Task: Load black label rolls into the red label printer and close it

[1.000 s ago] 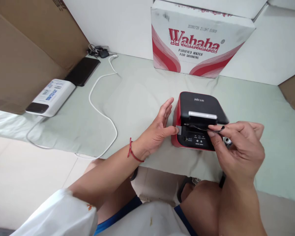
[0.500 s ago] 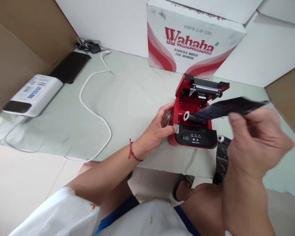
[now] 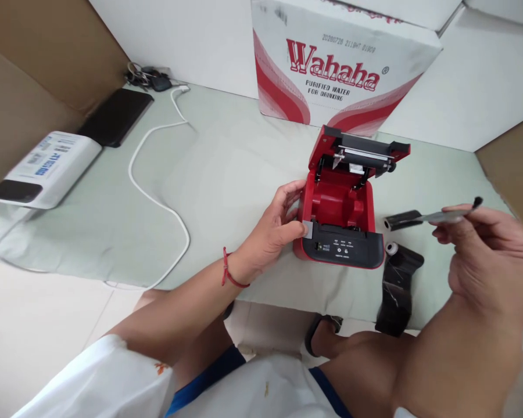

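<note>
My left hand (image 3: 272, 229) is closed on the left side of a small red and black label printer (image 3: 340, 249), its thumb on the grey tab at the front corner. The printer's lid (image 3: 359, 154) is raised, and the red bay (image 3: 342, 200) inside is bare. To the right, my right hand (image 3: 490, 249) pinches the free end of a black ribbon roll (image 3: 403, 220). Its strip, seen nearly edge-on, runs from the roll to my fingers. I cannot tell whether that roll touches the table. A second black ribbon roll (image 3: 396, 284), partly unwound, lies below it.
Behind the printer stands a white and red water carton (image 3: 335, 75). At the left are a white box-shaped device (image 3: 47, 168), a black flat device (image 3: 117, 116), keys (image 3: 150, 76) and a white cable (image 3: 157, 200). The second roll's strip reaches the table's front edge.
My right hand has moved right and drawn the ribbon roll out of the printer's bay to beside the printer. My left hand has stayed on the printer.
</note>
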Demonstrator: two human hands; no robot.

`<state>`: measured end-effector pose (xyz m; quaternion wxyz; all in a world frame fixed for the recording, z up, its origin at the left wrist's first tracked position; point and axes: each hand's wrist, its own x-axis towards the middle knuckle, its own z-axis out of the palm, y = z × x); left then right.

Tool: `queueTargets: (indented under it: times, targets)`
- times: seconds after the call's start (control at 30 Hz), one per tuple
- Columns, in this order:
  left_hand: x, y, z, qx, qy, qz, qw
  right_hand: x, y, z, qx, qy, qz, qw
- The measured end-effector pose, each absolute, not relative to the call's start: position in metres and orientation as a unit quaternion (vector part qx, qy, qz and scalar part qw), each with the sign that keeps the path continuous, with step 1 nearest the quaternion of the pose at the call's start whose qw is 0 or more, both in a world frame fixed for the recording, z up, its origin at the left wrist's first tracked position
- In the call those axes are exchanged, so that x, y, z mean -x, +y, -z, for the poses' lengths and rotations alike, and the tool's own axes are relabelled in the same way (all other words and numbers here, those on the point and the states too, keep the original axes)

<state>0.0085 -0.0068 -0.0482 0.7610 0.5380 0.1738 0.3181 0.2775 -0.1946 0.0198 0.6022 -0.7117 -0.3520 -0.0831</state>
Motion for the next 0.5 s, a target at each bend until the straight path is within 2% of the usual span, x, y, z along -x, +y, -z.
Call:
queueTargets:
  times: [0.07, 0.13, 0.2, 0.27, 0.33, 0.5]
  targets:
    - [-0.009, -0.007, 0.047, -0.54, 0.171, -0.315, 0.762, -0.282, -0.207, -0.023, 0.751, -0.398, 0.024, 0.527]
    - [-0.009, -0.007, 0.046, -0.544, 0.171, -0.315, 0.759, -0.294, -0.227, -0.026, 0.778, -0.468, -0.1, 0.407]
    - [-0.008, -0.007, 0.046, -0.552, 0.172, -0.316, 0.752, -0.308, -0.246, -0.027, 0.758, -0.529, -0.247, 0.289]
    - [-0.007, -0.007, 0.047, -0.568, 0.172, -0.316, 0.74, -0.321, -0.261, -0.026, 0.719, -0.568, -0.328, 0.232]
    - [-0.007, -0.006, 0.049, -0.584, 0.169, -0.317, 0.728, -0.333, -0.27, -0.024, 0.715, -0.586, -0.303, 0.231]
    - [-0.006, -0.007, 0.049, -0.58, 0.177, -0.311, 0.732, -0.353, -0.268, -0.007, 0.787, -0.561, -0.107, 0.231]
